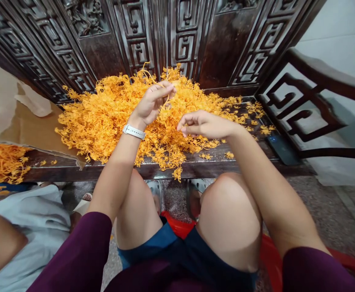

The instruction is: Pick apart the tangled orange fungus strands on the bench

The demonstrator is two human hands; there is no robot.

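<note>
On the dark bench (pixel 195 166) lies a heap of orange strands (pixel 104 113), the left hand (pixel 155 99) above it pinching one strand (pixel 148 74); the right hand (pixel 202 123) curls narrowly, its hold unclear. Strands overhang the front edge; cardboard (pixel 39 127) crowds the left, bare wood shows front-right, and a flat dark device (pixel 282 149) lies by the armrest (pixel 326 76).

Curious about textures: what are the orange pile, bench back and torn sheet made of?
Orange pile: perhaps soft, satiny plastic, given its uniform colour and bendy strands. Bench back: apparently polished wood, dark brown with shiny highlights. Torn sheet: likely matte cardboard, brown and ragged.
</note>
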